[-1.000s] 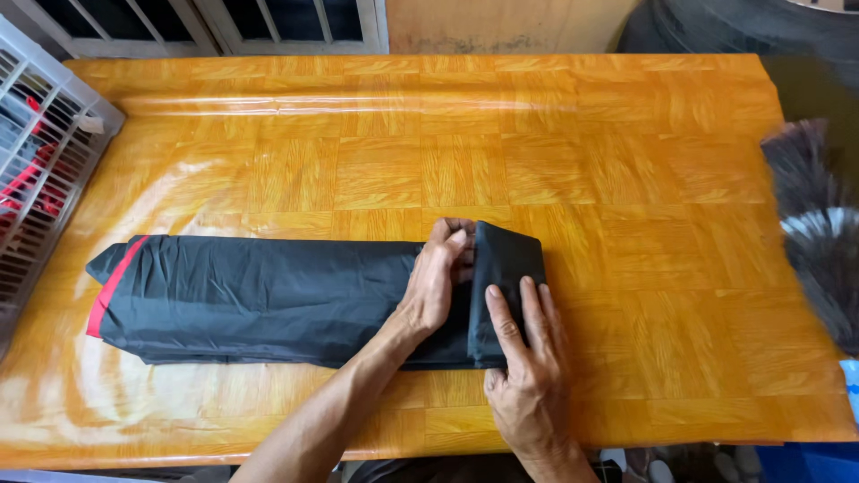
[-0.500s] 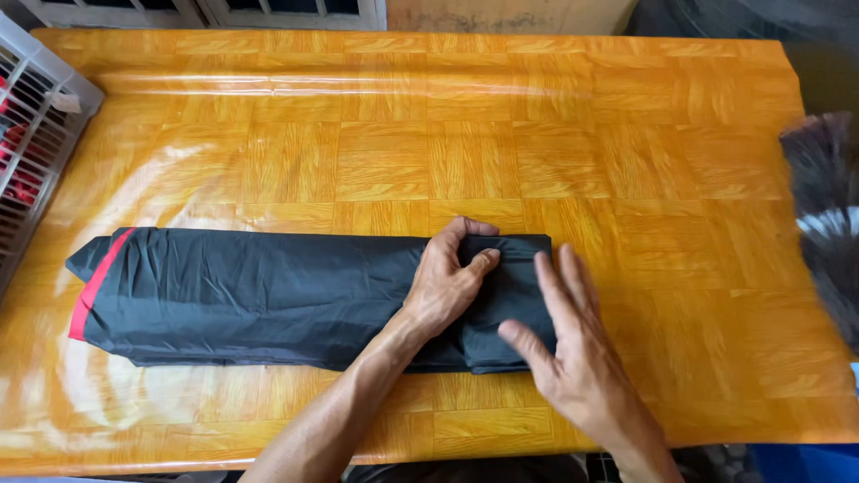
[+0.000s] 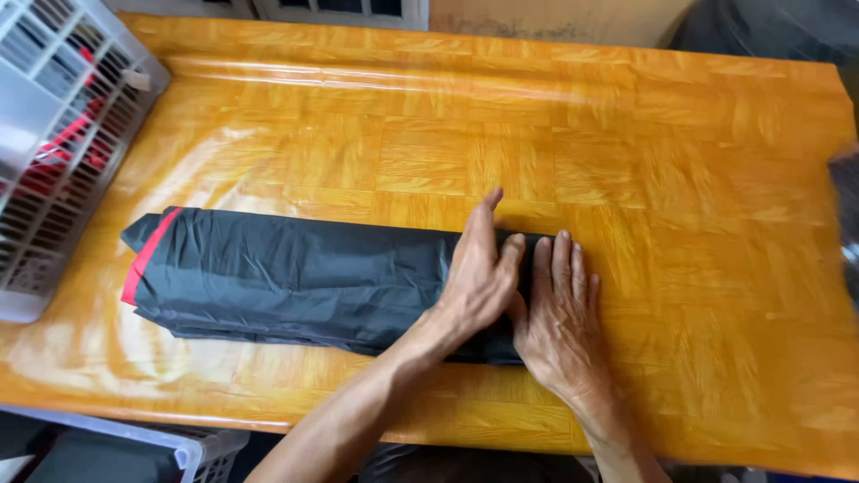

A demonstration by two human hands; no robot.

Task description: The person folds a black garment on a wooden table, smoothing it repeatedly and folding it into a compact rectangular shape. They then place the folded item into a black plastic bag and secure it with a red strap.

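A black garment (image 3: pixel 286 277), folded into a long narrow strip with a red band at its left end, lies across the near half of the orange wooden table (image 3: pixel 537 134). My left hand (image 3: pixel 479 277) rests flat, palm down, on the strip's folded right end. My right hand (image 3: pixel 559 313) lies flat beside it on the very end of the cloth, fingers straight and pointing away from me. Neither hand grips the fabric. The right end of the garment is mostly hidden under both hands.
A white plastic lattice basket (image 3: pixel 54 134) holding red and dark items stands at the table's left edge. Another pale basket (image 3: pixel 134 447) sits below the table's near left edge. A dark blurred object (image 3: pixel 846 215) shows at the right edge.
The garment's right end, held raised by my right hand a second ago, has been laid over onto the strip. Both hands have flattened out on top of it.
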